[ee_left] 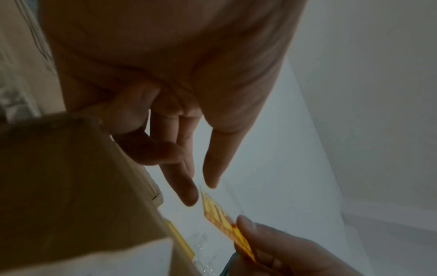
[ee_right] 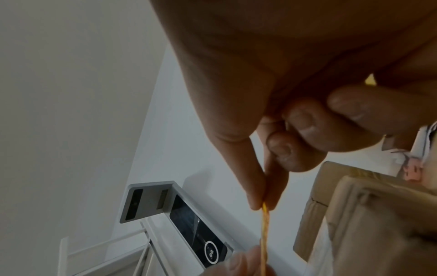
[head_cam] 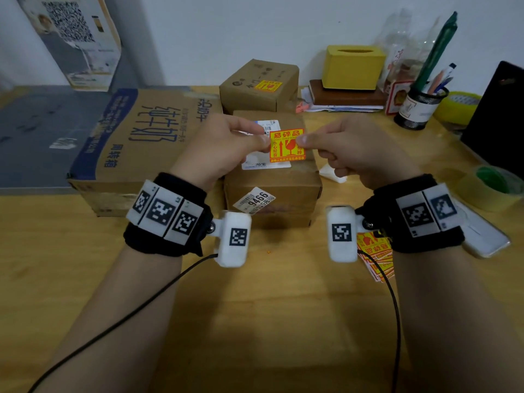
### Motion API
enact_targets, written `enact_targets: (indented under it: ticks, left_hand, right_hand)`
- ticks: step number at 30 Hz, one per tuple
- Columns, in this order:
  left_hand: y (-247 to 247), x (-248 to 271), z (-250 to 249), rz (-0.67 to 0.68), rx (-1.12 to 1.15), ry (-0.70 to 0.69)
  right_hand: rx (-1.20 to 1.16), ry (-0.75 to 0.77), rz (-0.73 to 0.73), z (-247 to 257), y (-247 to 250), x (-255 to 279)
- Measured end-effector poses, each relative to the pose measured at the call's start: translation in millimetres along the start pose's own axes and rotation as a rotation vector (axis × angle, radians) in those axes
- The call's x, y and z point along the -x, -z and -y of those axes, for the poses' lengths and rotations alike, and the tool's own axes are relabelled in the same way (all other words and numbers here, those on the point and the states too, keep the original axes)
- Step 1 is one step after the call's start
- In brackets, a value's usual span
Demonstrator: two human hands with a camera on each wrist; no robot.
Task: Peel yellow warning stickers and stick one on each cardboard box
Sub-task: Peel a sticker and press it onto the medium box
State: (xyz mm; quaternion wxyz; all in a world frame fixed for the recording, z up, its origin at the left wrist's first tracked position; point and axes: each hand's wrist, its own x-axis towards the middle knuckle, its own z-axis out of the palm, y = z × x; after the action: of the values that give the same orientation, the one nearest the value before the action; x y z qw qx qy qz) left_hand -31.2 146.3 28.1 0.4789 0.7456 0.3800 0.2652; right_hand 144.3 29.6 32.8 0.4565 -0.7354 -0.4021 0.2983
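Note:
Both hands hold one yellow warning sticker point(head_cam: 287, 145) in the air above the middle cardboard box point(head_cam: 272, 180). My left hand point(head_cam: 265, 141) pinches its left edge, and my right hand point(head_cam: 301, 140) pinches its right edge. The left wrist view shows my left hand point(ee_left: 201, 190) at the corner of the sticker point(ee_left: 224, 218). In the right wrist view my right hand point(ee_right: 263, 206) pinches the sticker point(ee_right: 264, 233), seen edge-on. A small box point(head_cam: 249, 92) behind carries a yellow sticker point(head_cam: 268, 85). A large blue-printed box point(head_cam: 141, 143) lies to the left.
A pile of yellow stickers point(head_cam: 375, 259) lies under my right wrist beside a white phone point(head_cam: 482, 236). A tissue box point(head_cam: 353, 66), pen holder point(head_cam: 422, 109), tape rolls point(head_cam: 493, 185) and a black object point(head_cam: 499, 120) crowd the right of the wooden table point(head_cam: 255, 307).

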Motion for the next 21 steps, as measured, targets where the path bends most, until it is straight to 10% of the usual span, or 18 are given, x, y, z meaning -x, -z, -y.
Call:
enact_targets:
  ticks: [21]
  left_hand:
    - [-10.0,-2.5,-0.3,-0.002,-0.142,0.012]
  right_hand:
    - [0.202,-0.044,-0.019,-1.7,-7.3,-2.1]
